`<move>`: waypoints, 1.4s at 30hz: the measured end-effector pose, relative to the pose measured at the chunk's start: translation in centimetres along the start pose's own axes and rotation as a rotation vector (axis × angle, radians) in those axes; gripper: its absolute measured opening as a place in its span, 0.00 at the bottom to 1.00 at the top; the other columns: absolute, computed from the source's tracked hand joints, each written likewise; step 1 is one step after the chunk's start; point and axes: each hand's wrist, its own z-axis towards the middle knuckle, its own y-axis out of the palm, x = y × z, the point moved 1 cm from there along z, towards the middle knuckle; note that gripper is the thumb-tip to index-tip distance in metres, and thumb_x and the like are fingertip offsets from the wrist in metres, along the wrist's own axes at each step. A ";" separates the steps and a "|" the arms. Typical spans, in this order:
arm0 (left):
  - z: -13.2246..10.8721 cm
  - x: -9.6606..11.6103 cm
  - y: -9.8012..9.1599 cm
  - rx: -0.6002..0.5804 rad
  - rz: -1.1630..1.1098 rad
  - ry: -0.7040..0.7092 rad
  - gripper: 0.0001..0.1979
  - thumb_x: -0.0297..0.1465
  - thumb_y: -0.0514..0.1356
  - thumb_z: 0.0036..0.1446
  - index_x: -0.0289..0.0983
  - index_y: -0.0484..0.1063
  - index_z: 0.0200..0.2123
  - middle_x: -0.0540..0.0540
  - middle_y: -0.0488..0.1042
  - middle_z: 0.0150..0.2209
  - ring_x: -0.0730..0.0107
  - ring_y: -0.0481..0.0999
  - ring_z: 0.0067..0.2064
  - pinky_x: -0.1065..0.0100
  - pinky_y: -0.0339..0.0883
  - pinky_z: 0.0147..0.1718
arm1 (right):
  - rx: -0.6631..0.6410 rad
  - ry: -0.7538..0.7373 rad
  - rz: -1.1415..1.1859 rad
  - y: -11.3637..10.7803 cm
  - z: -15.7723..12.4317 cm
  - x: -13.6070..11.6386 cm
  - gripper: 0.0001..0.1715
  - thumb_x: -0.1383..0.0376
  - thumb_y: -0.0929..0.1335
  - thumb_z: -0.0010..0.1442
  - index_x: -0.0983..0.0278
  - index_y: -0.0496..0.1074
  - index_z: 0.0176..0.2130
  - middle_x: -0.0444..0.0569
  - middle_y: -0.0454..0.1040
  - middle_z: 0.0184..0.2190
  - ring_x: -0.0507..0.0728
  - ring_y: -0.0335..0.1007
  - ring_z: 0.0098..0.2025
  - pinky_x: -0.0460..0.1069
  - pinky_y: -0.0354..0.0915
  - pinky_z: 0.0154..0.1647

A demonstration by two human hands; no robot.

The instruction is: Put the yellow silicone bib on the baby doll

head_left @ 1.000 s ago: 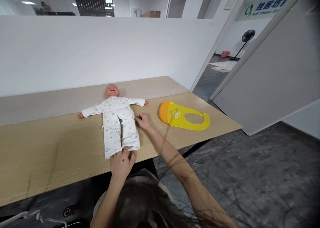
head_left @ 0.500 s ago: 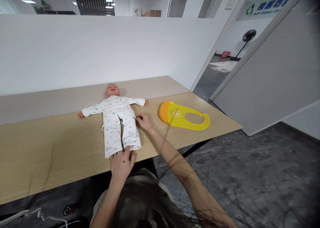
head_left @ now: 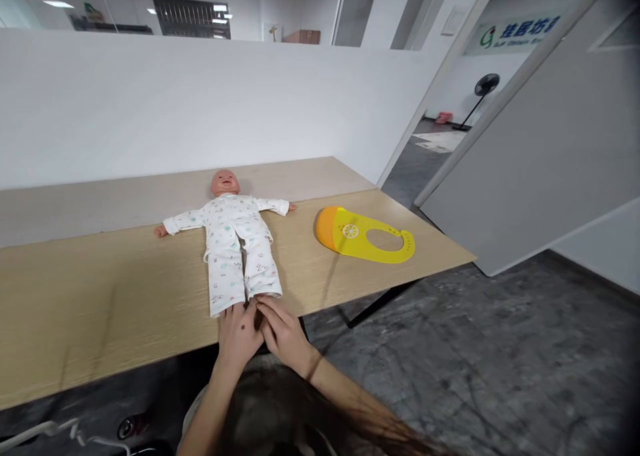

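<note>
A baby doll (head_left: 225,183) lies on its back with arms spread, in a white printed top (head_left: 229,211) and matching trousers (head_left: 226,273). At the near ends of the trouser legs, my left hand (head_left: 239,336) has its fingers bent onto the cuff on the left, the fingertips partly hidden. My right hand (head_left: 286,337) is beside it, fingers together and closed at the cuff on the right. The thumbs and fingertips of both hands nearly meet between the legs. No feet show below the cuffs.
A yellow bib (head_left: 357,236) with an orange pocket lies flat to the doll's right on the wooden table (head_left: 125,289). The table's front edge runs just below my hands. A white partition (head_left: 175,103) stands behind, and a grey panel (head_left: 540,136) rises at the right.
My right hand has left the doll's hip and come down to the cuff beside my left hand. My left hand stays at the cuffs, its fingers less spread. Doll and bib have not moved.
</note>
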 end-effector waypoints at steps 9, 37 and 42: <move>-0.8 -1.3 0.7 0.092 -0.033 0.088 0.22 0.34 0.58 0.64 0.40 0.75 0.60 0.35 0.72 0.48 0.49 0.74 0.50 0.54 0.70 0.48 | -0.123 0.022 -0.273 1.6 -0.3 1.0 0.26 0.73 0.60 0.65 0.77 0.70 0.59 0.66 0.69 0.59 0.66 0.64 0.64 0.62 0.70 0.64; -1.1 -1.1 0.5 0.203 0.058 0.129 0.21 0.29 0.59 0.62 0.42 0.78 0.57 0.34 0.70 0.53 0.45 0.72 0.55 0.51 0.70 0.51 | -0.340 0.011 -0.452 2.2 1.5 1.3 0.19 0.76 0.63 0.63 0.73 0.73 0.52 0.61 0.71 0.51 0.67 0.59 0.60 0.68 0.59 0.68; -1.1 -1.2 0.4 0.193 0.057 0.132 0.21 0.28 0.60 0.60 0.42 0.78 0.56 0.34 0.70 0.55 0.43 0.70 0.57 0.50 0.70 0.52 | -0.320 -0.014 -0.442 2.3 1.9 1.4 0.18 0.76 0.63 0.63 0.73 0.74 0.50 0.60 0.72 0.49 0.67 0.61 0.58 0.67 0.63 0.65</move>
